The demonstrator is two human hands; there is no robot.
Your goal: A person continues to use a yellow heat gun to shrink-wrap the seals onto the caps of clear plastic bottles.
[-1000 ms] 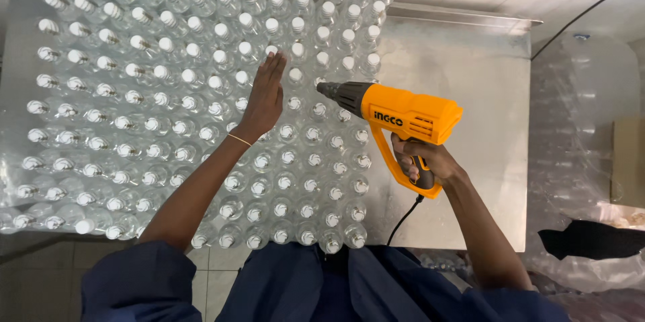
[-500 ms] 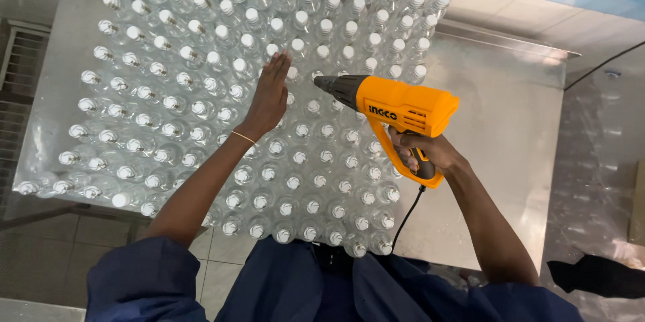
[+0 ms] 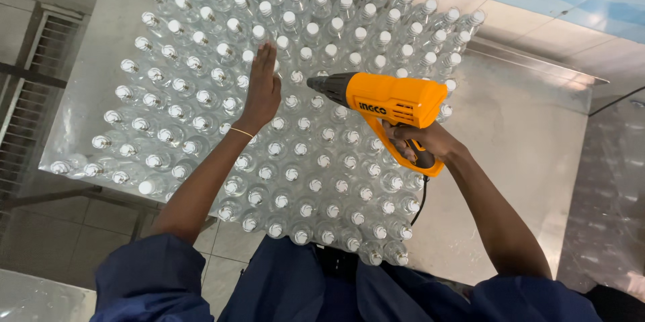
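Observation:
A large block of clear plastic bottles (image 3: pixel 316 154) with white caps stands upright on a steel table (image 3: pixel 517 127). My left hand (image 3: pixel 262 87) lies flat, fingers together and stretched out, on the caps near the middle of the block. My right hand (image 3: pixel 420 144) grips the handle of an orange heat gun (image 3: pixel 393 102). Its dark nozzle points left, just above the caps and a short way right of my left hand. A black cord hangs from the handle down past the bottles.
Bare steel tabletop lies right of the bottles, with a raised rim at the back. A metal grate (image 3: pixel 27 94) and tiled floor sit to the left. Clear plastic sheeting (image 3: pixel 615 181) lies at the far right. My blue sleeves fill the bottom.
The view has shifted, so the bottles sit further right in the frame. My left hand stays on the caps and the heat gun keeps its place beside it.

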